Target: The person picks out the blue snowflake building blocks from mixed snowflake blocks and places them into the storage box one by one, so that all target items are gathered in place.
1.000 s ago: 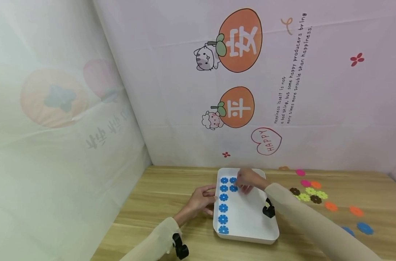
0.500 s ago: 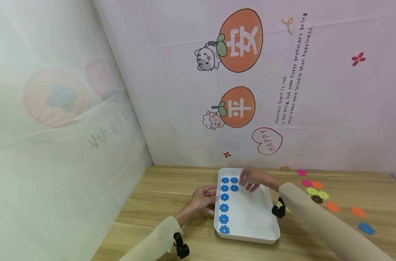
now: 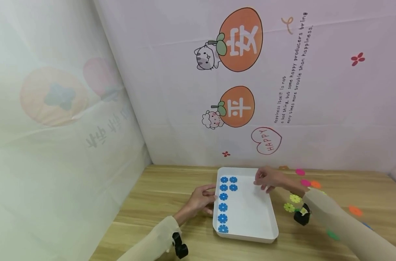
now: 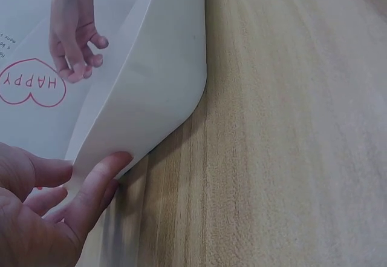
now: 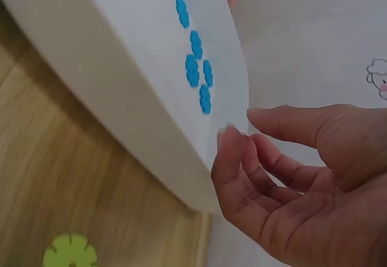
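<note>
The shallow white tray [image 3: 250, 217] lies on the wooden table. Blue snowflake discs [image 3: 223, 207] stand in a column along its left side, with two more beside the far ones. At the tray's left wall is my left hand [image 3: 200, 200], its fingertips touching the wall and rim from outside; the left wrist view shows these fingers [image 4: 100, 176] against the white wall. Over the tray's far right corner hovers my right hand [image 3: 267, 178], fingers loosely bent. The right wrist view shows a gap between thumb and fingers [image 5: 227, 158], with nothing held.
Right of the tray lie scattered discs: yellow-green [image 3: 295, 198], pink [image 3: 300, 172], orange [image 3: 355, 210] and green [image 3: 333, 235]. The right sleeve [image 3: 344, 221] covers part of them. A printed white cloth [image 3: 184, 145] rises behind the table, another at the left.
My right hand has moved right, away from the second column of blue discs to the tray's right edge, leaving those discs lying flat. The left hand stays at the tray wall.
</note>
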